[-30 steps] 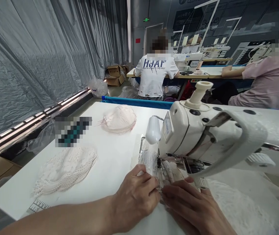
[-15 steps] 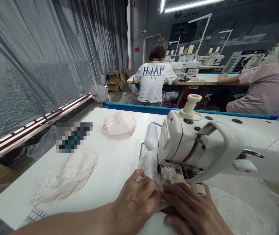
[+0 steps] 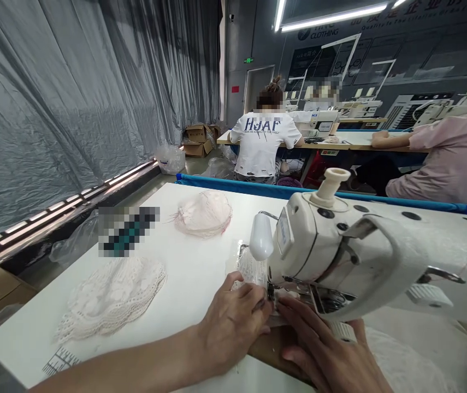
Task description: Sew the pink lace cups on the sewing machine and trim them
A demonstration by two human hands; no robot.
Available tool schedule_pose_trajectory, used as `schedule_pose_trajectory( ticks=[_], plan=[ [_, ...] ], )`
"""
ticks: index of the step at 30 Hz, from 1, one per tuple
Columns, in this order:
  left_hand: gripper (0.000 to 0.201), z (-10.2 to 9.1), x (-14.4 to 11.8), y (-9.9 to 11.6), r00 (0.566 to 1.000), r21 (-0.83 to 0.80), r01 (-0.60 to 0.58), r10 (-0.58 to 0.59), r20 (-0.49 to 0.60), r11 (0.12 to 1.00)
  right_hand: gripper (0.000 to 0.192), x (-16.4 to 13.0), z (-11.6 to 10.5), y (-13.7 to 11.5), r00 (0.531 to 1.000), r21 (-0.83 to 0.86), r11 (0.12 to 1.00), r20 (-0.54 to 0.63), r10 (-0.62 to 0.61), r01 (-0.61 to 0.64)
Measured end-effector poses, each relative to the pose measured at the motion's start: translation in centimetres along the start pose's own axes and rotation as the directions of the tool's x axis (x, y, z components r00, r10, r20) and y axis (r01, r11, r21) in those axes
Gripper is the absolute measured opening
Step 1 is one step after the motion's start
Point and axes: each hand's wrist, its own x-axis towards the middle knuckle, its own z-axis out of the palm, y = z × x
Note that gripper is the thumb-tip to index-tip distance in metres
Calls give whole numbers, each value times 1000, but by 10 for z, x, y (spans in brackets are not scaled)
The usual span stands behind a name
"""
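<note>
White lace fabric [image 3: 252, 266] lies under the head of a white sewing machine [image 3: 302, 234]. My left hand [image 3: 233, 322] rests just left of the needle area, its fingers curled closed on the lace. To the right, my right hand [image 3: 327, 346] reaches in beneath the machine head. Its fingers are stretched out over the fabric beside the needle, and the thumb stands apart. My hands and the machine hide much of the cloth at the needle.
A stack of white lace pieces [image 3: 112, 297] lies left on the white table [image 3: 192, 273]. Farther back sits a pale pink fabric pile [image 3: 204, 213]. More white fabric [image 3: 409, 349] spreads at right. Two people work at tables ahead, one in a white shirt [image 3: 262, 143]. Cardboard boxes [image 3: 197, 141] stand behind.
Both hands have moved slightly forward toward the needle, with the lace between them shifting away. The brown gap below my hands shows more. The whole view has tilted a little.
</note>
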Motion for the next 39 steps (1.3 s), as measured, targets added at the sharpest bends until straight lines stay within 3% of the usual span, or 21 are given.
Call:
schedule_pose_trajectory(
  ticks=[4,8,14,17,21,30,39],
  plan=[
    [9,1,-1,7,998,30,-9,11,-70,999,34,-3,-6,2,999,50,999,36,1,-2],
    [13,-2,-3,16,990,28,-66,69,-122,997,20,-12,-12,5,992,204,971,57,115,-124],
    [10,-5,-4,16,988,11,-81,81,-128,997,39,-11,-19,-3,963,252,930,25,269,-267],
    [10,-4,-4,16,986,6,-89,89,-142,996,27,-7,-19,-6,979,232,952,8,203,-200],
    [11,-5,-5,16,990,7,-88,88,-107,996,36,-9,-13,-6,996,178,980,29,82,-86],
    [12,-8,-6,15,994,63,-84,88,-68,995,32,-7,-13,-1,999,75,997,-10,-31,32],
    [7,-5,-8,8,998,111,-56,59,-27,992,31,-4,-13,-3,998,3,998,4,-65,65]
  ],
)
